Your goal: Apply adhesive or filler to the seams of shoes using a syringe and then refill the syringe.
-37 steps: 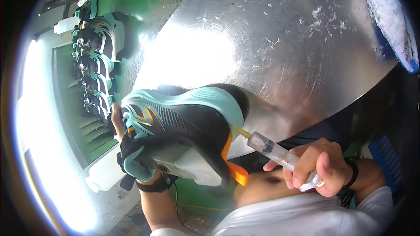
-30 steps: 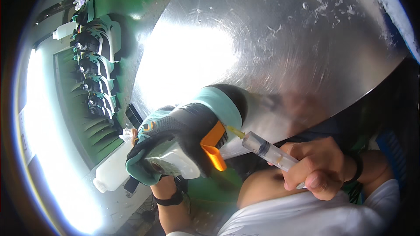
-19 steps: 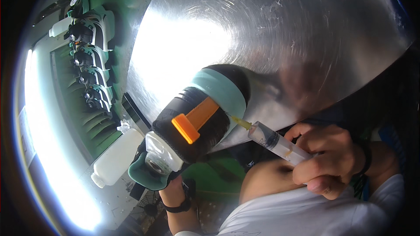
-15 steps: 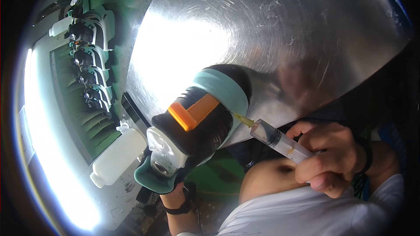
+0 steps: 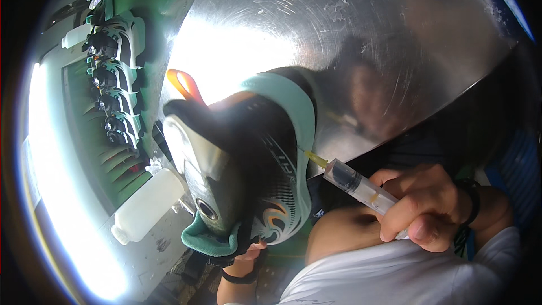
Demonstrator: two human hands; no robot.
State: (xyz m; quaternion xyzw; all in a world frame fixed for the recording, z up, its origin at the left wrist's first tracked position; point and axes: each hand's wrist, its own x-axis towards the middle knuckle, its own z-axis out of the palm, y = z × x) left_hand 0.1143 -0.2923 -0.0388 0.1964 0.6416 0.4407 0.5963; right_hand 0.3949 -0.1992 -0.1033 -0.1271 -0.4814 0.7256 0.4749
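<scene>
A black shoe (image 5: 248, 141) with a mint midsole (image 5: 293, 110), an orange tongue loop (image 5: 185, 86) and a pale last (image 5: 195, 161) inside is held up before me. My left hand (image 5: 252, 249) grips its heel end from below; most of that hand is hidden behind the shoe. In my right hand (image 5: 426, 206), fingers wrapped round its barrel, is a clear syringe (image 5: 350, 179) with a dark plunger tip. Its yellow needle hub (image 5: 315, 159) points at the shoe. The thin needle tip reaches the edge where midsole and upper meet.
Beneath the shoe lies a scratched metal sheet (image 5: 333, 39) with white scraps on it. A white plastic bottle (image 5: 148, 203) lies left of the shoe. Several similar shoes (image 5: 113, 73) stand in a row at the far left, by a bright lamp (image 5: 73, 209).
The shoe has rolled in my left hand, so its printed side now faces me and the orange loop sits farther up and left. My right hand and the syringe have barely moved.
</scene>
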